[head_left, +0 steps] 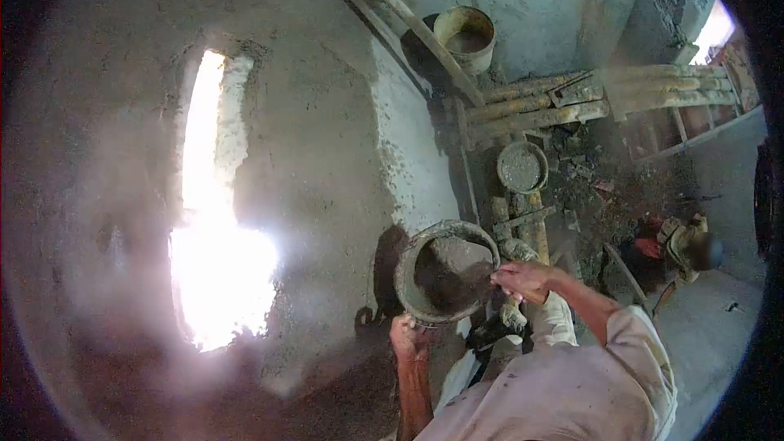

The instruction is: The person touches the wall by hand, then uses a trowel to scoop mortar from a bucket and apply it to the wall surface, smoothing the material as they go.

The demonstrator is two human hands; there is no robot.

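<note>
beside the rough wall (318, 196), the left hand (406, 337) holds the round pan (406, 294) of gray mix (464, 256) by its edge. the right hand (527, 279) is across from it; i cannot tell its grip. if the left hand slips, the pan could tip.

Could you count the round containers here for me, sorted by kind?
Large basin, gripped at its rim by the left hand: 1
Tall bucket, near the far wall: 1
Smaller round container, beside the poles: 1
Total: 3
</note>
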